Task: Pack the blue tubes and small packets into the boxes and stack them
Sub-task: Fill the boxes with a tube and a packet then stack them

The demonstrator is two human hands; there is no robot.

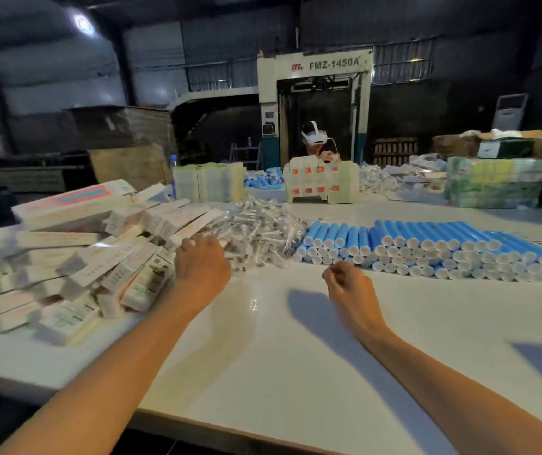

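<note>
A big stack of blue tubes point(427, 247) with white caps lies on the white table point(263, 339) at the right. A heap of small clear packets point(259, 231) sits in the middle. To the left is a loose pile of long white boxes point(76, 257). My left hand point(200, 264) rests at the edge of the box pile beside the packets, fingers curled over the pile; whether it grips anything is hidden. My right hand point(345, 284) hovers just before the tubes, fingers curled shut, nothing visible in it.
Across the table a person wearing a headset point(315, 139) works behind flat box blanks point(322, 185). More box stacks point(207, 182), wrapped bundles point(493, 185) and a water bottle point(173, 172) stand at the far edge. A large machine point(315, 93) rises behind.
</note>
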